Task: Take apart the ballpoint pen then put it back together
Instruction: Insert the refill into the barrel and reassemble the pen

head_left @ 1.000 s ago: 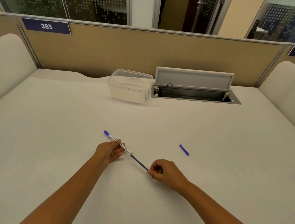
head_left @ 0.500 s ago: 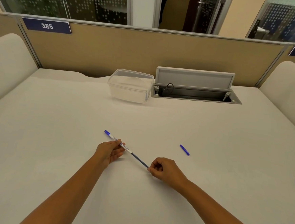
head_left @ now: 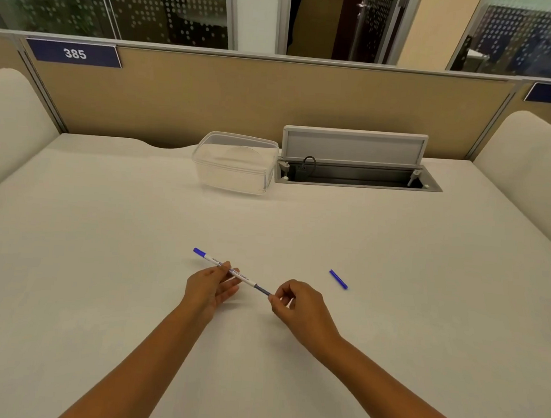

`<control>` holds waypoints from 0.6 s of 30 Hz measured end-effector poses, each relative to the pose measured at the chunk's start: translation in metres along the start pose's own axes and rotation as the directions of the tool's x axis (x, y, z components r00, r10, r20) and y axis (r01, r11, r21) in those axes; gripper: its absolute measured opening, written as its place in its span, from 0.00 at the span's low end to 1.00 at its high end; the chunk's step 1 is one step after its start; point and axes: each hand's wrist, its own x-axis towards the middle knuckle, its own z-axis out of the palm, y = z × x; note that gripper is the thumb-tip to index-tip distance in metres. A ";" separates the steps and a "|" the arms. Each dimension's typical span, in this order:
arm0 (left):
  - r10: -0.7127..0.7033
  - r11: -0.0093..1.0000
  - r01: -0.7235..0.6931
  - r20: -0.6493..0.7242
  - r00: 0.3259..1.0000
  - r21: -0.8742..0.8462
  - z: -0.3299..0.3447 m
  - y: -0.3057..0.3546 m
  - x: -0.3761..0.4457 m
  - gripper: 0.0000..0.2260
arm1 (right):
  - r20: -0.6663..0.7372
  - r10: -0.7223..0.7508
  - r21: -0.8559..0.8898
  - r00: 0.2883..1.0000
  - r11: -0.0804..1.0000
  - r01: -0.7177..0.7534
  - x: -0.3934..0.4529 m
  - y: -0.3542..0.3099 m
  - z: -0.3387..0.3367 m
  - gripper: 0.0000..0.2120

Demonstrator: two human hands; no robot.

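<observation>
A white pen barrel [head_left: 242,275] with a blue end plug lies slanted just above the table, pinched near its middle by my left hand [head_left: 210,287]. A short stretch of dark refill [head_left: 263,289] sticks out of the barrel's lower right end. My right hand [head_left: 299,306] pinches the refill's outer end with thumb and forefinger. A small blue cap [head_left: 338,279] lies loose on the table to the right of both hands.
A clear plastic box [head_left: 235,161] stands at the back centre of the white table [head_left: 101,228]. Next to it on the right is an open cable hatch [head_left: 356,175] with its lid raised. Padded partitions flank the desk.
The exposed length of refill has shrunk as my right hand moved up and left toward the barrel. My left hand and the cap stayed where they were.
</observation>
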 end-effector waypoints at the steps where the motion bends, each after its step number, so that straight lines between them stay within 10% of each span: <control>1: -0.001 1.000 0.001 0.005 1.000 -0.006 0.004 0.001 -0.002 0.05 | -0.005 -0.011 0.012 1.000 1.000 0.011 0.001 -0.003 0.000 0.06; 10: -0.058 0.990 0.063 0.044 0.997 -0.125 0.014 0.013 -0.012 0.05 | -0.261 -0.048 -0.113 0.964 0.993 0.019 0.015 0.031 -0.027 0.11; 18: -0.150 0.944 0.175 0.108 0.983 -0.278 0.022 0.013 -0.022 0.05 | -0.311 0.237 -0.279 0.920 0.903 -0.327 0.028 0.084 -0.063 0.17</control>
